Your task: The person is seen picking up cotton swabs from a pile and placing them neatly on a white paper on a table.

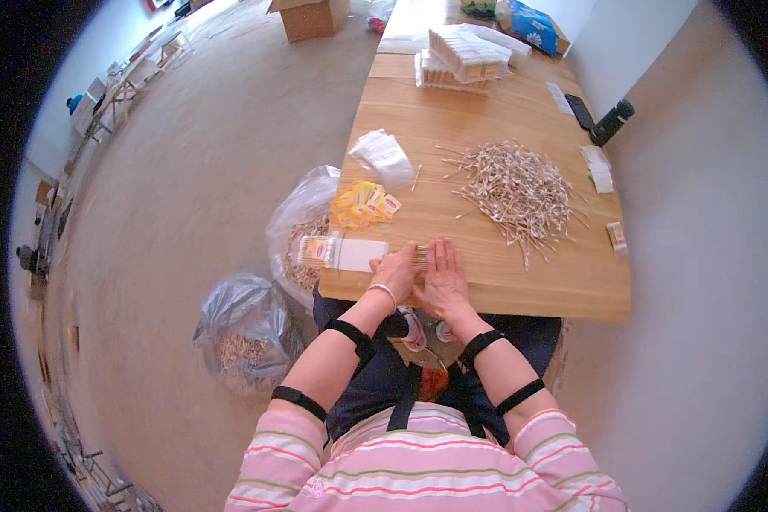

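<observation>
Swab bundle (421, 256), lying between left hand (394, 274) and right hand (444, 280).
Left resting half-curled, right lying flatter; grips, long axis unclear.

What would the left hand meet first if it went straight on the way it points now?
Most likely the row of swabs beside the left hand, then the right hand just past it. Depth is unclear there, so they may be touching.
</observation>
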### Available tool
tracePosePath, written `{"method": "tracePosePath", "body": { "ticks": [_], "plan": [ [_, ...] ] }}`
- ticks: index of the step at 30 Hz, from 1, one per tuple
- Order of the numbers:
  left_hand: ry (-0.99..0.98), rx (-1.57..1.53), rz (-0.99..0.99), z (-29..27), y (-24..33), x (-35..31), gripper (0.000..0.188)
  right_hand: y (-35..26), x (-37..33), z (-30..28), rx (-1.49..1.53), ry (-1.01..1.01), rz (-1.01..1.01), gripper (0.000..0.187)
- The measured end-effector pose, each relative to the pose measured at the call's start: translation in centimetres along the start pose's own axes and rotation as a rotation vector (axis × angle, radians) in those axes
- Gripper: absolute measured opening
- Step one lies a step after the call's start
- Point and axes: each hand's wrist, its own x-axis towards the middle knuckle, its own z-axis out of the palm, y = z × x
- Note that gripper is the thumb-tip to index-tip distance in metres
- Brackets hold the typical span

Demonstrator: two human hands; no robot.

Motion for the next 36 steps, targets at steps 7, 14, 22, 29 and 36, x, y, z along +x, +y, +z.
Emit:
{"method": "tracePosePath", "body": {
  "ticks": [7,14,22,29,36],
  "plan": [
    [0.592,-0.187,0.132,2.1,-2.3,-0.2,0.033,-0.6,0.1,-0.4,0.011,-0.011,0.022,0.092],
    [0.676,-0.233,0.162,1.9,-0.4,1.2,0.016,0.2,0.0,-0.1,0.046,0.037,0.025,0.092],
    [0.530,-0.244,0.036,1.4,-1.7,2.5,0.009,-0.3,0.2,0.1,0.018,0.019,0.015,0.095],
    [0.618,-0.393,-0.001,0.9,-0.7,2.1,0.010,-0.2,0.1,0.1,0.014,0.119,-0.017,0.097],
    [0.515,-0.298,0.026,0.9,-2.1,2.3,0.013,-0.8,0.3,-0.7,0.111,0.012,0.023,0.096]
  ]
}}
